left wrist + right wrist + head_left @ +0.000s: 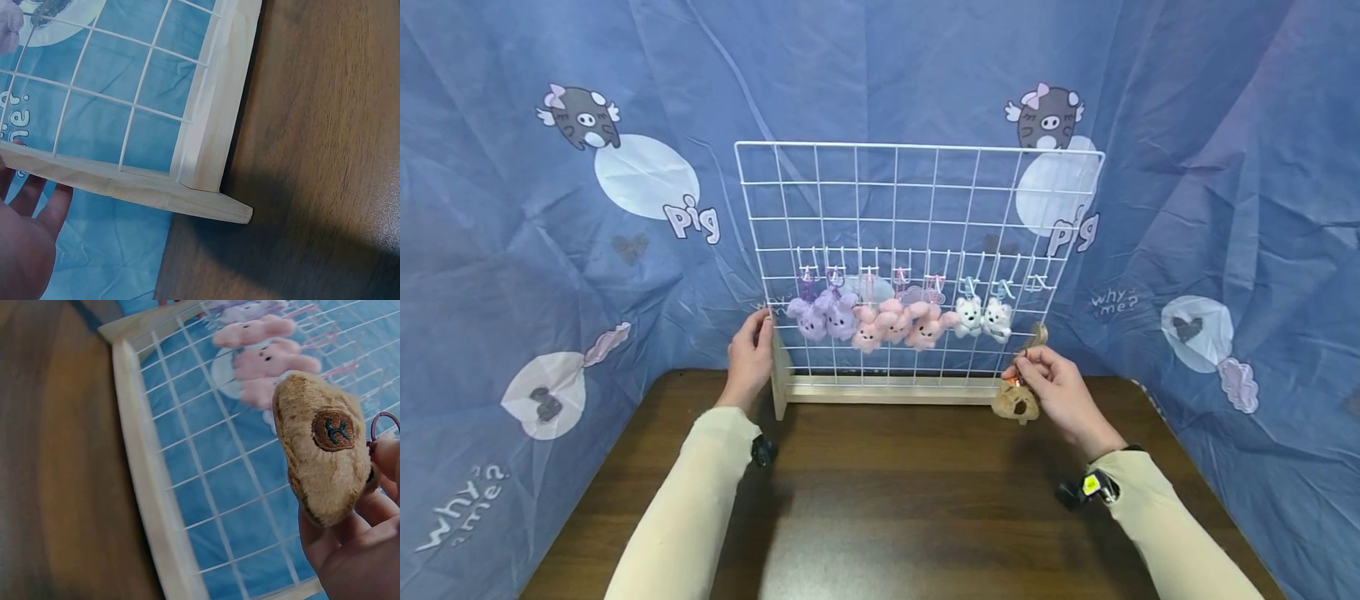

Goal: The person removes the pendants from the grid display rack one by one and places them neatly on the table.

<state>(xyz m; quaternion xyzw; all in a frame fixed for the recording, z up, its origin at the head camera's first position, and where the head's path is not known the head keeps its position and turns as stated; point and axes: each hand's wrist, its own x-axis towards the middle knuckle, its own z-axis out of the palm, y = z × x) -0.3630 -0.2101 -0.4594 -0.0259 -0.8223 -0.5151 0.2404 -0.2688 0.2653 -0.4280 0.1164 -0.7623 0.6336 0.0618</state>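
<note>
A white wire grid rack [925, 200] stands upright in a pale wooden stand [887, 392]. My left hand [750, 357] grips the stand's left upright, its fingers [56, 209] passing behind the wood. A brown plush keychain [1016, 402] hangs from my right hand [1060, 392], which pinches it near its ring at the rack's lower right. In the right wrist view the plush [322, 450] shows a round dark brown embroidered patch. Across the grid hang purple plush keychains [823, 315], pink plush keychains [895, 323] and white bear keychains [983, 318] on hooks.
An unoccupied hook [1037, 283] sits at the right end of the row. The rack stands toward the back of a dark brown wooden table [910, 508]. Blue patterned cloth [865, 67] encloses the back and sides.
</note>
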